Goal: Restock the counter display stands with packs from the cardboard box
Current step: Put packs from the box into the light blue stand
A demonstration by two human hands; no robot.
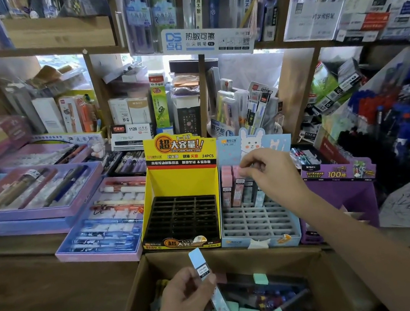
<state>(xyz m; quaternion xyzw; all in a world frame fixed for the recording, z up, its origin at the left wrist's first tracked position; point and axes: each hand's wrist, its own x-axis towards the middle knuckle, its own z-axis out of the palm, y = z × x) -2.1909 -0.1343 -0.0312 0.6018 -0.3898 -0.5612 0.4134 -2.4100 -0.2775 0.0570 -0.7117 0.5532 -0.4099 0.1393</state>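
Worktop (43, 270): wooden, crowded with pen trays and three stands side by side.

Cardboard box (252, 258): open, just in front of the stands and below worktop level. Loose packs inside in mint, pink and darker colours.

Yellow display stand (184, 182): black slot grid, every visible slot unfilled.

Pale blue display stand (258, 223): rabbit header, grey slot grid. Only the back row holds upright packs (229, 186), pink and pale blue. The rows nearer the person are bare. A purple stand (340, 189) sits just beside it on the right.

Right arm: reaches forward and across over the box, forearm slanting up to the back row. Right hand (270, 169) is palm down with fingers curled. Thumb and forefinger pinch the top edge of a pink pack (240, 174) standing in that row.

Left hand (184, 298): low over the box, fingers wrapped round the lower half of a slim pale blue pack (200, 264). The pack is tilted, with its top end pointing toward the stands.

Step in hand, as I judge it: seating the pink pack in the back row, with the pale blue one next.

- Keep each pack vertical over its slot and lower it straight. A tilted entry would likely catch the divider.
- Fill back to front so that standing packs never block the reach.
- Match each pack's design to the stand.
- Mind the tall header card while working at the back.
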